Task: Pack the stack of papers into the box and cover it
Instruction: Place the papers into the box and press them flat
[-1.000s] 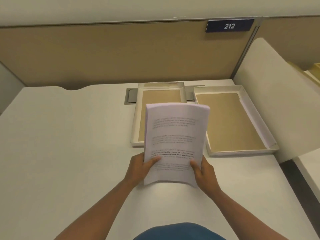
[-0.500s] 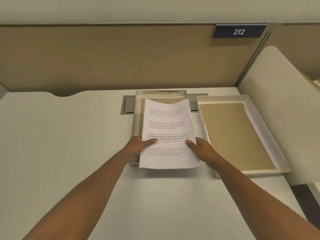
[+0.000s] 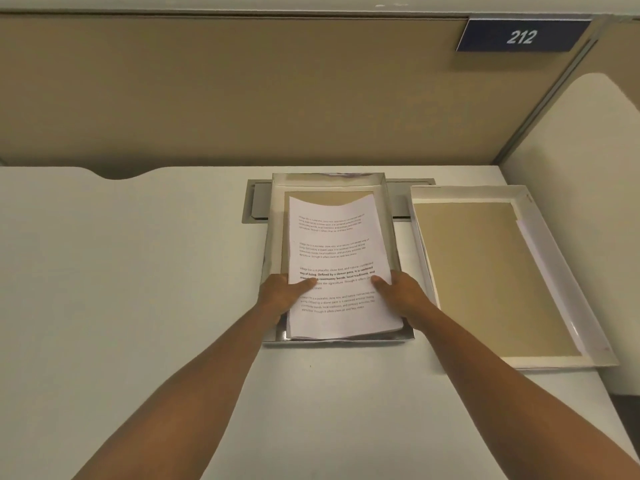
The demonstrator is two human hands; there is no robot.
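Note:
A stack of printed white papers (image 3: 336, 251) lies inside the shallow white box (image 3: 275, 216) at the middle of the desk, its far end curling up slightly over the brown box floor. My left hand (image 3: 280, 296) grips the stack's left edge, thumb on the top sheet. My right hand (image 3: 401, 292) grips the right edge the same way. The box lid (image 3: 540, 244) lies upside down to the right of the box, brown inside showing.
A grey cable hatch (image 3: 254, 206) is set into the white desk behind the box. A tan partition with a "212" sign (image 3: 519, 36) stands at the back. A white curved panel (image 3: 588, 140) rises on the right, past the lid.
Both hands carried the stack forward from above the desk's near part and lowered it into the box. It now lies flatter, inside the box walls.

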